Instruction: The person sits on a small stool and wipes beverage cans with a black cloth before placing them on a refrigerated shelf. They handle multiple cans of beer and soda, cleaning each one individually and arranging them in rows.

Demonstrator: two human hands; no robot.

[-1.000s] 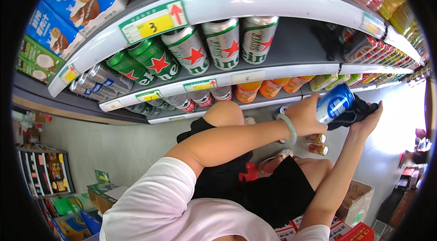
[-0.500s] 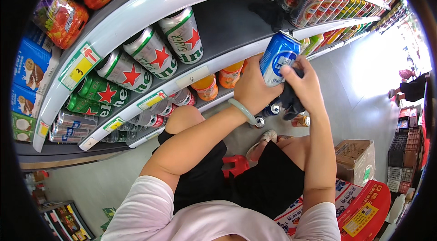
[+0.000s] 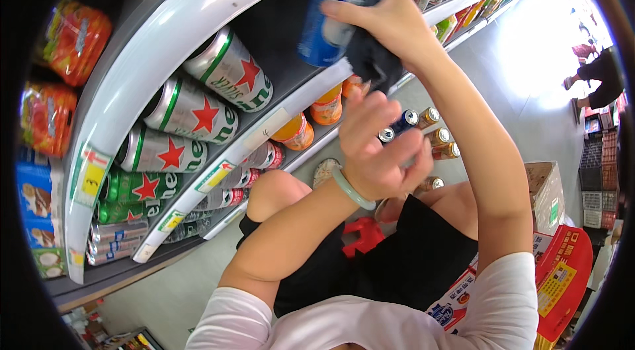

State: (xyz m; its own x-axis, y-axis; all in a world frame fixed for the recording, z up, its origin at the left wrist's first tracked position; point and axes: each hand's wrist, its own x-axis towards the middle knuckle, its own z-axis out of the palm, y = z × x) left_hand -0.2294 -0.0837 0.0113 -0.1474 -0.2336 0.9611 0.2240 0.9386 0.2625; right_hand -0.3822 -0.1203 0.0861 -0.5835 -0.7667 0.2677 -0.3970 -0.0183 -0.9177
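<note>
My right hand [image 3: 393, 19] grips a blue drink can [image 3: 323, 36], holding it tilted at the shelf edge. A crumpled black cloth [image 3: 374, 62] hangs from the same hand, below the can. My left hand [image 3: 380, 152] is slightly blurred and holds nothing; its fingers are apart and partly bent. A pale green bangle [image 3: 354, 188] circles the left wrist. Left of the blue can, silver drink cans [image 3: 192, 109] with red stars stand in a row on the dark shelf [image 3: 281, 26]. Green cans [image 3: 142, 186] follow nearer to me.
Orange bottles [image 3: 291, 132] fill part of the shelf below. Several cans [image 3: 440, 137] stand on the floor beyond my knees. A cardboard box [image 3: 546, 194] and a red carton [image 3: 562, 277] lie at my right. Farther off, another person [image 3: 598, 82] is partly visible.
The blue can and black cloth have moved left and up to the shelf in my right hand. My left hand has let go of the can and dropped lower. The view has shifted.
</note>
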